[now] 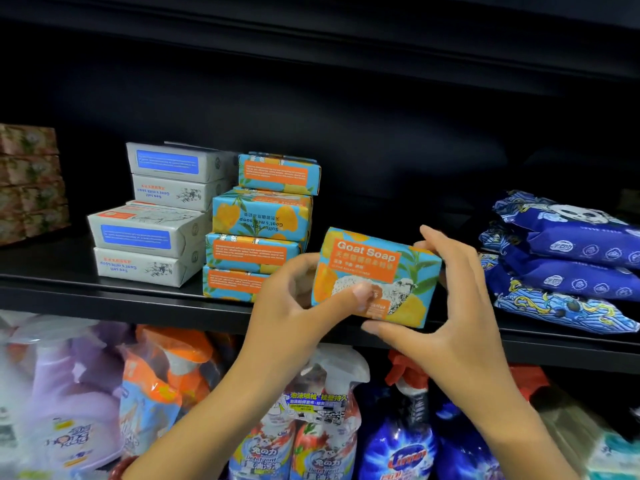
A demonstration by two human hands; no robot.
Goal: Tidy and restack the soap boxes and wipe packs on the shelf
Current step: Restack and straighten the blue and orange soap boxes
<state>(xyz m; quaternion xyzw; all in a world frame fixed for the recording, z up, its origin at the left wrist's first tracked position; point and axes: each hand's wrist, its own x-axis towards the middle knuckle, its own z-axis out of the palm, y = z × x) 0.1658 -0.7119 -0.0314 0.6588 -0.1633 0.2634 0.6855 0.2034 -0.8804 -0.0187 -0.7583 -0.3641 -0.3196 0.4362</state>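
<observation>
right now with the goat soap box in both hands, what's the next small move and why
Probably tip the Goat Soap box flat and set it on the shelf beside the orange-and-blue stack. The left hand and right hand hold it upright over the gap between that matching stack, already four high, and the blue wipe packs.

Four white soap boxes (pixel 145 233) left of centre, in two stacks of two. Five orange-and-blue soap boxes (pixel 258 216): four stacked mid-frame, plus one held soap box (pixel 377 268). Four blue wipe packs (pixel 571 251) piled at right. About four floral boxes (pixel 31 168) far left, blurry. Two hands: left hand (pixel 287 306), right hand (pixel 460 306). Spray bottles (pixel 325 427) along the bottom: count unclear.
</observation>
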